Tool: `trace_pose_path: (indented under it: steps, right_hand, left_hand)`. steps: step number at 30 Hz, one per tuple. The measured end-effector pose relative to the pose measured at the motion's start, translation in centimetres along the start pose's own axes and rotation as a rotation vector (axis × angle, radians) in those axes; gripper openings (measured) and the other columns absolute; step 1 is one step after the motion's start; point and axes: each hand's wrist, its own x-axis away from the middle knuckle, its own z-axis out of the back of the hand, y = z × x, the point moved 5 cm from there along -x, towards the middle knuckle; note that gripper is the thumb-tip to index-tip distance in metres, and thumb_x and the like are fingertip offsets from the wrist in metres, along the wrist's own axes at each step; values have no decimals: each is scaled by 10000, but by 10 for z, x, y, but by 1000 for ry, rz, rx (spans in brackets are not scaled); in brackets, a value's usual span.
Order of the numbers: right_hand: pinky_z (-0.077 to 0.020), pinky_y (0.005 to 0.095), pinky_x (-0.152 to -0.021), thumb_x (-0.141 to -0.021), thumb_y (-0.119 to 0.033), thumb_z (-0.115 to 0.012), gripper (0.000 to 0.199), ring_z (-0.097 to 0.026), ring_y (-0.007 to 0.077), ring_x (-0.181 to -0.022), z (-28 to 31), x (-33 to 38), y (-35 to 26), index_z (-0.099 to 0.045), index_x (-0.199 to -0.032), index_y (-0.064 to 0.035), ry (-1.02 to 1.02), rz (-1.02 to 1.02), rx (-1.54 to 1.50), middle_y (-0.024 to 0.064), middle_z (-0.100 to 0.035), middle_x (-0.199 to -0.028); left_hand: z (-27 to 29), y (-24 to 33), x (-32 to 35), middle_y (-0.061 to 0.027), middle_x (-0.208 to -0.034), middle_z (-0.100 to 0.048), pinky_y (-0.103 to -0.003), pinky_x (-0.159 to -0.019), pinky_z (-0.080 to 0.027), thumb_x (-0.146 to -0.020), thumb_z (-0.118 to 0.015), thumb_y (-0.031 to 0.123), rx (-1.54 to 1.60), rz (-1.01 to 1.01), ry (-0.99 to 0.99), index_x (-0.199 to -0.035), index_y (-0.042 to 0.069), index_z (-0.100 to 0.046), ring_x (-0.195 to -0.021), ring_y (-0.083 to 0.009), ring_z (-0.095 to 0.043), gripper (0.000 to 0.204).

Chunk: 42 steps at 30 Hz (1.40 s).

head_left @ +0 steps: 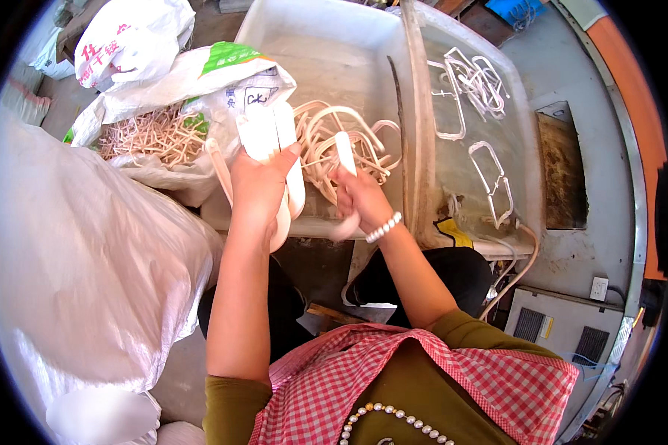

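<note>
My left hand (257, 189) is closed around several smooth, off-white curved pieces (280, 133) with flat, rounded ends, its thumb lying across them. They stick up above the fingers, and their curved lower ends hang below the wrist. To its right, my right hand (362, 199) grips a single off-white curved piece (344, 152), whose bent lower end is blurred. Just beyond both hands lies a tangled heap of pale pinkish curved pieces (334, 122), in the left part of a white tub (312, 37). I cannot make out what the pieces are for.
An open woven sack (172, 80) of thin pinkish pieces (152, 136) stands left of the tub. A bulging white sack (74, 245) fills the left side. Past the divider (416, 133), white looped frames (491, 182) lie in the tub's right part. A hose (528, 256) hangs at its corner.
</note>
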Motion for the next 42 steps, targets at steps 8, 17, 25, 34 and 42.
trace_pose_path:
  steps: [8, 17, 25, 34, 42]
  right_hand:
    - [-398, 335, -949, -999, -320, -429, 424, -527, 251, -1056, -28, 56, -50, -495, -1247, 17, 147, 642, 525, 160, -560, -1082]
    - [-315, 344, -1058, -1012, -277, -381, 425, -439, 247, -1237, -29, 69, -47, -473, -1314, 8, 238, 839, 646, 153, -494, -1293]
    - [-411, 331, -996, -860, -111, -610, 436, -523, 270, -1163, 71, 23, -96, -497, -1268, -5, 312, 621, 759, 155, -551, -1236]
    - [-463, 350, -944, -826, -179, -662, 541, -571, 247, -1118, 51, -22, -55, -467, -1314, -51, 19, 559, 819, 162, -590, -1195]
    - [-433, 273, -514, -725, -422, -798, 405, -537, 78, -554, 128, 15, -150, -681, -742, -34, 450, 329, 1083, 1, -608, -614]
  left_hand:
    - [-31, -19, 29, -110, -1034, -623, -357, -778, -524, -840, -663, 42, 351, 372, -359, -1153, 10, -552, -883, -212, -625, 333]
    - [-42, -27, 41, -111, -1038, -624, -359, -822, -511, -839, -673, 62, 314, 278, -432, -1163, -2, -545, -941, -212, -614, 354]
    - [-4, 25, 35, -173, -928, -633, -360, -748, -552, -787, -696, 104, 485, 127, -509, -1134, -29, -518, -844, -268, -647, 412]
    - [-8, 33, 52, -150, -849, -590, -342, -520, -524, -746, -719, 136, 602, 108, -784, -1163, 6, -448, -692, -261, -627, 514]
    - [-13, 25, 52, -104, -914, -652, -323, -756, -511, -773, -715, 101, 87, 114, -646, -1126, -18, -553, -829, -197, -639, 406]
